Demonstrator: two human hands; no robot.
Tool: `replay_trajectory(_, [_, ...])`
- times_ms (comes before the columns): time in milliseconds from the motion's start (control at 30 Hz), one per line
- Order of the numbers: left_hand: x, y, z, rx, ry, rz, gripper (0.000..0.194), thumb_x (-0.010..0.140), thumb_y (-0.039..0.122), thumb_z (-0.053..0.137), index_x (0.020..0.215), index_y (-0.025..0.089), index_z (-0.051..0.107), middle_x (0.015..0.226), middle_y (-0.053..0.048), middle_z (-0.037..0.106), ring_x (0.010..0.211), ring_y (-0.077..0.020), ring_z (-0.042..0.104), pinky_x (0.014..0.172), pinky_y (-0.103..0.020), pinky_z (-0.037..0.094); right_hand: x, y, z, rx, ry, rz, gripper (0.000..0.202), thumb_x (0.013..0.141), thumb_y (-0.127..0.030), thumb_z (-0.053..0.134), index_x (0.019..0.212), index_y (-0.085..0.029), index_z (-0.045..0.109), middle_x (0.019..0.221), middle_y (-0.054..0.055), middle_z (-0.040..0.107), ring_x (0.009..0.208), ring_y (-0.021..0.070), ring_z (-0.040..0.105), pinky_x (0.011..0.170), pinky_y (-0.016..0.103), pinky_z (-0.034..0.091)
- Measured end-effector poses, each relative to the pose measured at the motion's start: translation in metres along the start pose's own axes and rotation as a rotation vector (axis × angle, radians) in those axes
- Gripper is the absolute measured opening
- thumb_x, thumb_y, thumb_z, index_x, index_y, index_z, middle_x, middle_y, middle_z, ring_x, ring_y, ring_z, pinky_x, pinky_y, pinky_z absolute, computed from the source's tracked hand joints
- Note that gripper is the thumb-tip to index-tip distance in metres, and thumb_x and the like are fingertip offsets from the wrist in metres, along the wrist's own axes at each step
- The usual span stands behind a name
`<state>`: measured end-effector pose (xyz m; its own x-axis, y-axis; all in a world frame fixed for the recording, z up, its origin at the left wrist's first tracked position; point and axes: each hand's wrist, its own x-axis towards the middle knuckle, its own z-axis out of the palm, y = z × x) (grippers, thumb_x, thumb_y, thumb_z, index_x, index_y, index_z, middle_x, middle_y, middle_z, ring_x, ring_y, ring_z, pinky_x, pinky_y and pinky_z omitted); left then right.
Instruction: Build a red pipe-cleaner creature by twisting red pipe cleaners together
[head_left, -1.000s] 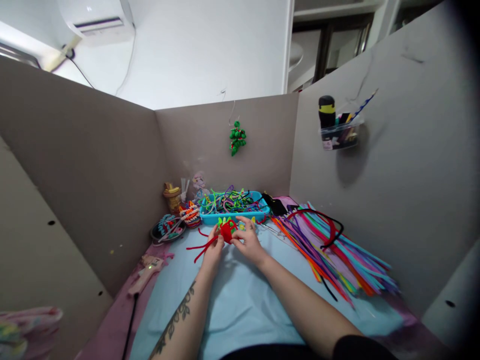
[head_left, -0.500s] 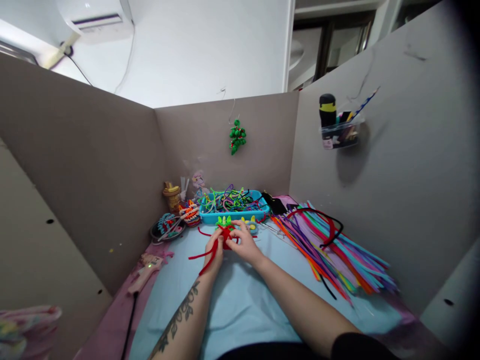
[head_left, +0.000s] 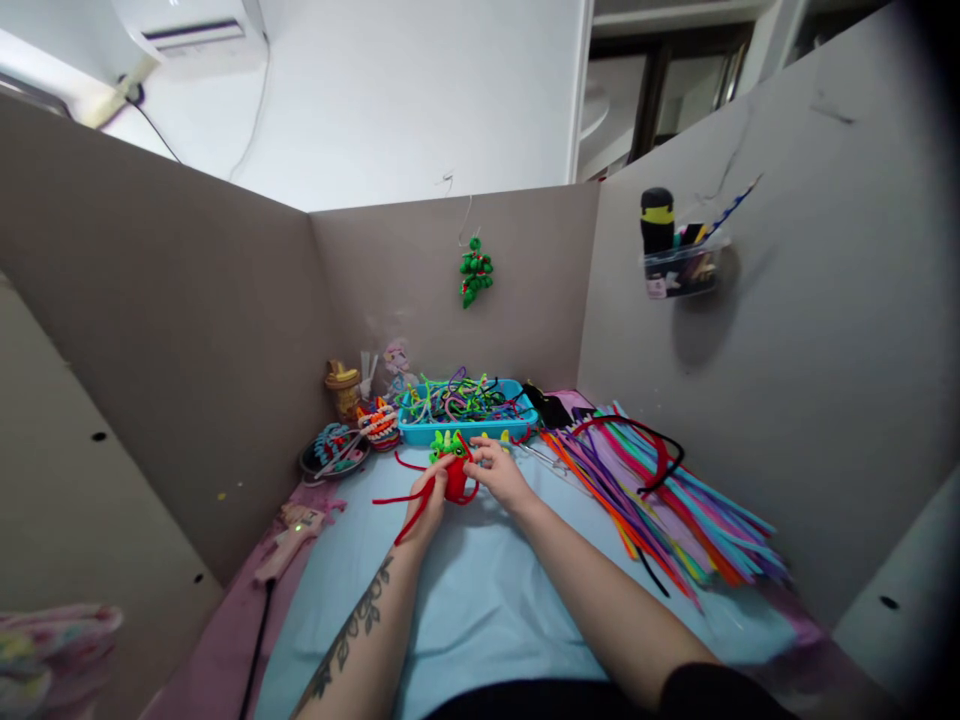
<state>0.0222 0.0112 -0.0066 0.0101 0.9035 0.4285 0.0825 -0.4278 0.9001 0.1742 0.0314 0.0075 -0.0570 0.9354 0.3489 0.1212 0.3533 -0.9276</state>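
Between my hands is a red pipe-cleaner piece [head_left: 456, 482], with loose red ends trailing to the left over my wrist. My left hand [head_left: 429, 500] grips it from the left side, fingers closed. On its right side my right hand [head_left: 496, 472] pinches a red pipe cleaner [head_left: 469, 452] that rises from the piece. Just behind stands a green pipe-cleaner figure [head_left: 445, 446], partly covered by my fingers. A yellow-tipped figure [head_left: 501, 438] is mostly hidden behind my right hand.
A blue basket [head_left: 427, 433] of tangled pipe cleaners stands at the back. Loose coloured pipe cleaners [head_left: 660, 500] spread on the right, beside scissors [head_left: 547, 458]. To the left are a dark bowl [head_left: 335, 470], an orange-and-white figure [head_left: 379, 424] and a pink glue gun [head_left: 289, 548]. Grey panels enclose the table.
My right hand has shifted slightly right, away from my left. More of the red piece and the green figure shows, and a red strand now stands up between my hands.
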Motion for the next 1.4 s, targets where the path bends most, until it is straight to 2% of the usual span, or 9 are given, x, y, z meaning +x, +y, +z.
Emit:
replay_trajectory(133, [0.000, -0.002, 0.000, -0.016, 0.011, -0.022, 0.042, 0.081, 0.047, 0.046, 0.106, 0.018, 0.062, 0.111, -0.010, 0.063, 0.109, -0.0238, 0.053, 0.098, -0.040, 0.037, 0.001, 0.006, 0.001, -0.117, 0.039, -0.025, 0.015, 0.064, -0.034, 0.067, 0.062, -0.019, 0.065, 0.120, 0.009, 0.048, 0.114, 0.0249, 0.044, 0.095, 0.036, 0.030])
replay_trajectory(333, [0.004, -0.011, 0.001, -0.088, 0.025, -0.027, 0.045, 0.081, 0.046, 0.046, 0.115, 0.017, 0.054, 0.120, -0.011, 0.056, 0.111, -0.0225, 0.051, 0.094, -0.035, 0.040, 0.003, 0.014, 0.006, -0.122, -0.032, -0.033, 0.022, 0.070, -0.038, 0.061, 0.060, -0.019, 0.066, 0.127, 0.008, 0.045, 0.117, 0.0257, 0.041, 0.098, 0.037, 0.028])
replay_trajectory(500, [0.008, -0.017, -0.001, 0.068, 0.369, -0.087, 0.038, 0.066, 0.045, 0.064, 0.090, 0.017, 0.053, 0.092, -0.007, 0.062, 0.087, -0.0197, 0.059, 0.076, -0.032, 0.045, 0.003, 0.016, 0.010, -0.069, 0.293, -0.038, 0.026, 0.074, -0.040, 0.056, 0.060, -0.019, 0.062, 0.121, 0.009, 0.047, 0.114, 0.0229, 0.042, 0.098, 0.037, 0.028])
replay_trajectory(567, [0.007, -0.015, 0.000, 0.075, 0.418, -0.119, 0.037, 0.059, 0.043, 0.070, 0.077, 0.018, 0.049, 0.074, -0.002, 0.059, 0.072, -0.0162, 0.058, 0.068, -0.029, 0.045, 0.002, 0.017, 0.012, -0.050, 0.372, -0.032, 0.028, 0.075, -0.041, 0.054, 0.061, -0.018, 0.062, 0.120, 0.010, 0.046, 0.114, 0.0224, 0.042, 0.099, 0.036, 0.028])
replay_trajectory(700, [0.002, -0.005, 0.008, -0.215, 0.237, -0.264, 0.045, 0.056, 0.039, 0.074, 0.083, 0.017, 0.044, 0.065, 0.000, 0.061, 0.056, -0.0109, 0.056, 0.055, -0.022, 0.040, -0.001, 0.021, 0.020, -0.008, 0.379, 0.001, 0.029, 0.075, -0.043, 0.055, 0.060, -0.019, 0.062, 0.119, 0.011, 0.046, 0.114, 0.0228, 0.041, 0.099, 0.036, 0.028])
replay_trajectory(833, [-0.001, 0.006, 0.014, -0.314, 0.222, -0.354, 0.056, 0.057, 0.041, 0.072, 0.095, 0.018, 0.039, 0.054, 0.006, 0.057, 0.037, -0.0045, 0.039, 0.041, -0.016, 0.027, -0.003, 0.025, 0.030, 0.014, 0.341, 0.023, 0.033, 0.075, -0.046, 0.054, 0.059, -0.018, 0.062, 0.118, 0.011, 0.048, 0.114, 0.0230, 0.041, 0.098, 0.035, 0.028])
replay_trajectory(967, [-0.003, 0.008, 0.016, -0.323, 0.202, -0.316, 0.064, 0.060, 0.044, 0.069, 0.108, 0.018, 0.036, 0.049, 0.009, 0.053, 0.035, -0.0042, 0.037, 0.038, -0.015, 0.025, -0.005, 0.027, 0.034, 0.031, 0.345, 0.059, 0.037, 0.073, -0.050, 0.053, 0.059, -0.017, 0.062, 0.117, 0.012, 0.048, 0.114, 0.0249, 0.041, 0.097, 0.034, 0.028])
replay_trajectory(1200, [-0.002, -0.001, 0.013, -0.344, 0.186, -0.316, 0.060, 0.060, 0.048, 0.068, 0.103, 0.016, 0.041, 0.042, 0.013, 0.040, 0.030, -0.0033, 0.030, 0.035, -0.015, 0.019, -0.007, 0.028, 0.037, 0.113, 0.323, 0.087, 0.040, 0.073, -0.054, 0.053, 0.056, -0.019, 0.061, 0.111, 0.010, 0.055, 0.115, 0.0255, 0.041, 0.097, 0.035, 0.029])
replay_trajectory(1400, [-0.001, -0.002, 0.010, -0.334, 0.217, -0.315, 0.062, 0.059, 0.050, 0.069, 0.103, 0.017, 0.041, 0.043, 0.012, 0.042, 0.031, -0.0035, 0.032, 0.035, -0.015, 0.019, -0.007, 0.025, 0.036, 0.316, 0.200, 0.122, 0.038, 0.066, -0.055, 0.060, 0.058, -0.018, 0.063, 0.109, 0.009, 0.058, 0.109, 0.0258, 0.048, 0.094, 0.037, 0.033])
